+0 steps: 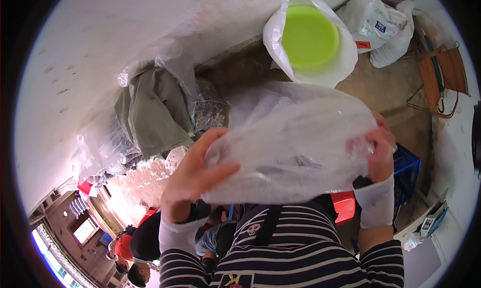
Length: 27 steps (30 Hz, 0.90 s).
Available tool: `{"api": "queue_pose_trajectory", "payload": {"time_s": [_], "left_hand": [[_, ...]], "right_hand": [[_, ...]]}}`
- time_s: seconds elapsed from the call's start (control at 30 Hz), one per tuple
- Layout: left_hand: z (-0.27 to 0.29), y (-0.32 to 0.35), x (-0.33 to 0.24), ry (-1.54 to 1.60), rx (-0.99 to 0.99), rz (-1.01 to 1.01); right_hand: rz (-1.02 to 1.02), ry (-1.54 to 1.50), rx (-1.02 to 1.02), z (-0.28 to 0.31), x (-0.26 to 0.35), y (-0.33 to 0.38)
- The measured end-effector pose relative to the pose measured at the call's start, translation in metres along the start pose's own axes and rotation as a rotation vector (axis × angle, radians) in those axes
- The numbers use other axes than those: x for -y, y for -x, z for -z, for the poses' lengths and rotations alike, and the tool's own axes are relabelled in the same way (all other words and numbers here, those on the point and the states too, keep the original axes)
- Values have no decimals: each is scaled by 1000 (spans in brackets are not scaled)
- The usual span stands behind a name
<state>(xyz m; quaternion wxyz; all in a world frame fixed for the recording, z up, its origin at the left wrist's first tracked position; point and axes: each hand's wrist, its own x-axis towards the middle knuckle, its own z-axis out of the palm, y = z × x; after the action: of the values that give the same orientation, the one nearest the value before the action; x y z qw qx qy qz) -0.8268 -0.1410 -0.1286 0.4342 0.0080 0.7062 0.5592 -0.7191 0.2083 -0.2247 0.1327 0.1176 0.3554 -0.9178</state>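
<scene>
A person's left hand [193, 175] and right hand [378, 148] grip opposite ends of a clear plastic bag [290, 142], fingers closed on the film — stretched near the striped chest. Far behind, a green basin [309, 36] sits inside a white sack [328, 72].

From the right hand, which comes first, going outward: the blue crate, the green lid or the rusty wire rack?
Measured from the right hand in the head view:
1. Blue crate, just beside and below it.
2. Rusty wire rack, up toward the right edge.
3. Green lid, in a white bag at the top; close to the rack's distance, so these two are nearly tied.
</scene>
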Motion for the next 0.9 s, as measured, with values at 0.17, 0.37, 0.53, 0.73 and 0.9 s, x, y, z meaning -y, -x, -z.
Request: {"api": "queue_pose_trajectory", "payload": {"time_s": [0.17, 0.37, 0.53, 0.73, 0.9], "left_hand": [[14, -79, 104, 235, 103, 455], [-2, -90, 111, 831, 19, 359], [-18, -94, 102, 711, 224, 325], [19, -126, 129, 149, 63, 377], [-57, -87, 85, -997, -424, -621]], "right_hand": [[87, 978, -452, 43, -41, -46], [602, 1825, -399, -17, -87, -30], [335, 1876, -158, -21, -133, -87], [6, 1751, -5, 51, -192, -144], [-348, 1648, -460, 64, -195, -150]]}}
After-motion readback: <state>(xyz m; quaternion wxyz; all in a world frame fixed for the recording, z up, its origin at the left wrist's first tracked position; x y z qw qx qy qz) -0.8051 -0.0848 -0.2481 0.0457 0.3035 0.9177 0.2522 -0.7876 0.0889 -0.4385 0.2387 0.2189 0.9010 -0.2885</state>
